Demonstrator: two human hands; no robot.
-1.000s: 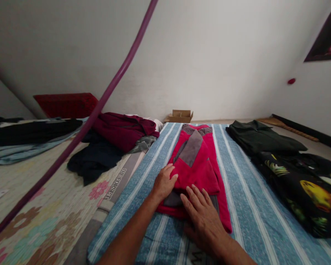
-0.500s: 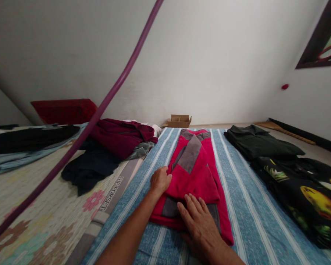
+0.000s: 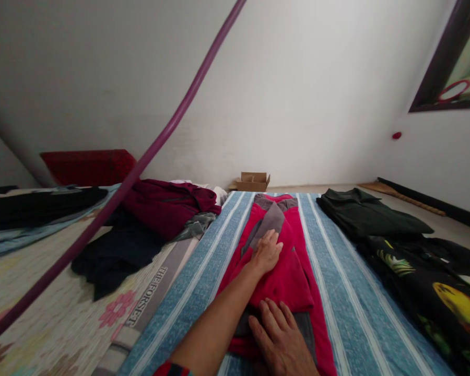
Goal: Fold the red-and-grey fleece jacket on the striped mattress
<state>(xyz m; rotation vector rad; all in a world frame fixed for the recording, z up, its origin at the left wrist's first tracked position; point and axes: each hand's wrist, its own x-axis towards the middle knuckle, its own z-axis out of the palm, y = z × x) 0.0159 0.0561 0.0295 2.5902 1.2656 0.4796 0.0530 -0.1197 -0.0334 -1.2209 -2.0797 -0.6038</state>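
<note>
A bright pink top with grey panels (image 3: 297, 284) lies folded lengthwise on a blue-and-white striped sheet (image 3: 188, 292), its collar end away from me. A sleeve with a grey band is folded across its front. My left hand (image 3: 268, 251) rests palm down on that sleeve, fingers stretched forward and holding nothing. Nearer to me, my right hand (image 3: 282, 334) lies flat with its fingers apart over the lower part of the top, touching the edge of the folded sleeve and a grey panel.
Dark green folded clothing (image 3: 368, 214) and a black fruit-print garment (image 3: 426, 282) lie to the right. On the left are a maroon garment (image 3: 168, 206), a navy one (image 3: 117, 256) and black clothing (image 3: 43, 206). A purple pole (image 3: 160, 138) crosses the view. A cardboard box (image 3: 254, 181) stands by the wall.
My left hand has moved from the left edge of the top onto the folded sleeve, its fingers now flatter. My right hand stays at the lower part. The view has tilted slightly.
</note>
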